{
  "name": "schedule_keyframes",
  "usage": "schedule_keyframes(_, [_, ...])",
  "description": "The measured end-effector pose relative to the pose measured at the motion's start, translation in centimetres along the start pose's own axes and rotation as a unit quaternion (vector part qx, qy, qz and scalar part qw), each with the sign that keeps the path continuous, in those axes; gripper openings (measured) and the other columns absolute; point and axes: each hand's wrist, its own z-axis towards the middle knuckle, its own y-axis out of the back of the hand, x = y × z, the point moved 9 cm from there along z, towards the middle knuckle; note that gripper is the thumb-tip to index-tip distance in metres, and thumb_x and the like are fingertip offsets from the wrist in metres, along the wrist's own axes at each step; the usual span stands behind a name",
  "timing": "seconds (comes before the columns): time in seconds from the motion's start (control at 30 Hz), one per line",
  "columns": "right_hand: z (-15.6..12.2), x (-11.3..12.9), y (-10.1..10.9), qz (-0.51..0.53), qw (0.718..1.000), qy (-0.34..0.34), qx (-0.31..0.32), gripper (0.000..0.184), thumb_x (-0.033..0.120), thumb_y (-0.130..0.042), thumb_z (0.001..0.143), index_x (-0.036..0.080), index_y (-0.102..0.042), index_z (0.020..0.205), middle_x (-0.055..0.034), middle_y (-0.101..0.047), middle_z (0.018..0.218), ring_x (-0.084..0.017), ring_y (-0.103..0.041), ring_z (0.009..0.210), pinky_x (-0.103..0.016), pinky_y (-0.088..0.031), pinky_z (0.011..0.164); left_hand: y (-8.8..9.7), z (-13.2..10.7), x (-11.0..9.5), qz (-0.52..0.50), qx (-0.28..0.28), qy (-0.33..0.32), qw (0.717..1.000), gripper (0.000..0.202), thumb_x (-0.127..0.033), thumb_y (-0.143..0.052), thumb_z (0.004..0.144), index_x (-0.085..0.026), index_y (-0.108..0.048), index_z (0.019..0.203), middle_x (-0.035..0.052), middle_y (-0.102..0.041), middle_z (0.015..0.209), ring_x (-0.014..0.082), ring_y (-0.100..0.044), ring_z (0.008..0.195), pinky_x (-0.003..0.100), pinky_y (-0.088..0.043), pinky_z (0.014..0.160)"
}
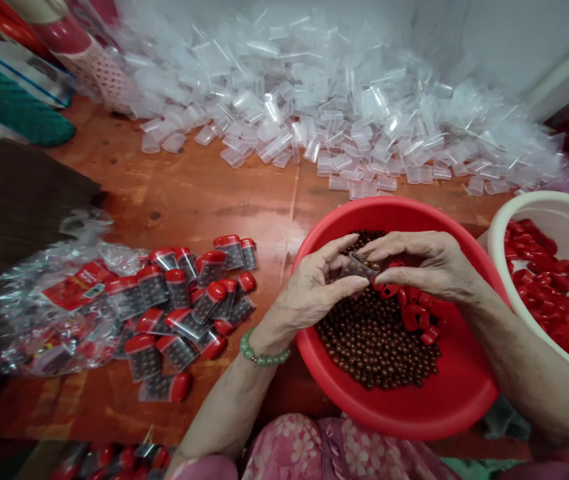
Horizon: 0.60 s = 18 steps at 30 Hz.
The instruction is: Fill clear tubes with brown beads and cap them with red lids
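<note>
Over a red basin, my left hand closes its thumb and fingers on a small clear plastic container with dark contents. My right hand is at the container's other end, thumb and fingertips drawn together; what lies between them is partly hidden. Below both hands, brown beads fill the left part of the basin. Several red caps rest on the beads under my right hand.
Filled containers with red caps lie heaped at left, beside a clear plastic bag. Empty clear containers are piled along the back of the wooden table. A white tub of red caps stands at right.
</note>
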Motion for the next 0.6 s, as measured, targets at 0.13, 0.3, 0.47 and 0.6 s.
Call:
schedule_keyframes(0.13, [0.1, 0.5, 0.2, -0.044, 0.999, 0.026, -0.011, 0.013, 0.033, -0.082, 0.080, 0.024, -0.077, 0.089, -0.0017, -0.074, 0.083, -0.015, -0.068, 0.078, -0.027, -0.055, 0.074, 0.0, 0.2, -0.4, 0.006, 0.001, -0.015, 1.000, 0.056, -0.026, -0.081, 0.078, -0.017, -0.064, 0.131, 0.0065, -0.075, 0.109, 0.0167, -0.068, 0.097, 0.031, -0.050, 0.094])
schedule_keyframes(0.3, [-0.1, -0.2, -0.4, -0.069, 0.997, -0.020, 0.010, 0.019, 0.039, -0.076, 0.085, 0.021, -0.070, 0.087, 0.0001, -0.064, 0.074, -0.012, -0.058, 0.068, -0.024, -0.049, 0.064, -0.2, 0.3, -0.5, 0.021, 0.012, -0.021, 0.999, 0.034, -0.026, -0.079, 0.079, -0.016, -0.071, 0.111, 0.0037, -0.074, 0.098, 0.0158, -0.066, 0.091, 0.029, -0.049, 0.089])
schedule_keyframes(0.47, [-0.3, -0.1, 0.0, -0.031, 0.998, -0.044, -0.013, 0.019, 0.039, -0.072, 0.089, 0.021, -0.067, 0.086, 0.0021, -0.061, 0.073, -0.009, -0.053, 0.063, -0.022, -0.044, 0.058, 0.2, 0.5, -1.0, -0.013, -0.004, -0.038, 0.999, 0.023, -0.027, -0.078, 0.080, -0.016, -0.066, 0.096, 0.0003, -0.069, 0.085, 0.0100, -0.064, 0.077, 0.023, -0.051, 0.076])
schedule_keyframes(0.6, [-0.3, -0.7, 0.7, -0.105, 0.993, -0.058, -0.013, 0.022, 0.043, -0.065, 0.093, 0.022, -0.068, 0.096, -0.0010, -0.067, 0.083, -0.014, -0.060, 0.070, -0.025, -0.049, 0.064, 0.7, 0.5, -1.0, -0.075, -0.024, -0.046, 0.996, 0.030, -0.028, -0.082, 0.077, -0.017, -0.063, 0.097, 0.0018, -0.071, 0.092, 0.0125, -0.071, 0.084, 0.026, -0.057, 0.082])
